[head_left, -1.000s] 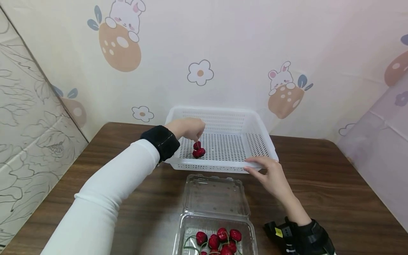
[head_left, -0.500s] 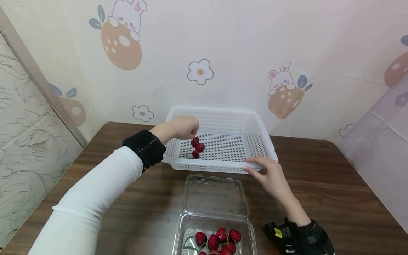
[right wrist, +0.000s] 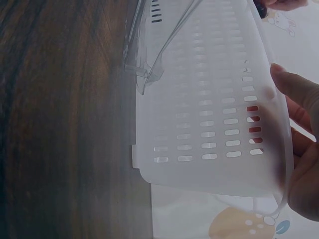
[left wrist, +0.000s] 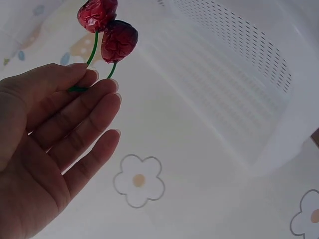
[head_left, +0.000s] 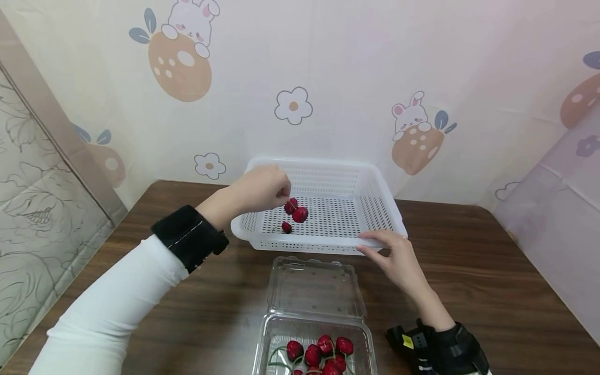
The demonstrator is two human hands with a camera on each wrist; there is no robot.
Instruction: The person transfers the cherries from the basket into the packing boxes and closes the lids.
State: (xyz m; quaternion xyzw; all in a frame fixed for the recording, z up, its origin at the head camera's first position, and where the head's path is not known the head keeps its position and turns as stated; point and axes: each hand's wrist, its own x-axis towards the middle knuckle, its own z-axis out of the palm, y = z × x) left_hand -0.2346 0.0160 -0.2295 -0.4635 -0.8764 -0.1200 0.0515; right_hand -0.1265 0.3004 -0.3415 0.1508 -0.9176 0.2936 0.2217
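In the head view, my left hand (head_left: 262, 188) is over the left part of a white perforated plastic basket (head_left: 311, 241). It pinches the green stems of a pair of dark red cherries (left wrist: 119, 42), which point away from the fingertips in the left wrist view. Below the pair, a single cherry (head_left: 286, 227) lies on the basket floor. My right hand (head_left: 396, 260) grips the basket's front rim near its right corner, thumb on one side and fingers on the other. Nearer to me, several cherries (head_left: 313, 355) with stems lie in a clear plastic clamshell box (head_left: 263, 346).
The clamshell's open lid (head_left: 316, 286) lies flat between the box and the basket. Everything stands on a dark wooden table (head_left: 473, 281). A patterned wall covering (head_left: 328, 62) rises right behind the basket, and a floral panel (head_left: 37, 224) stands at the left.
My left hand and forearm have shifted left, its wrist turning. The held pair of cherries has lifted a little and parted from the single cherry below. My right hand stays on the rim.
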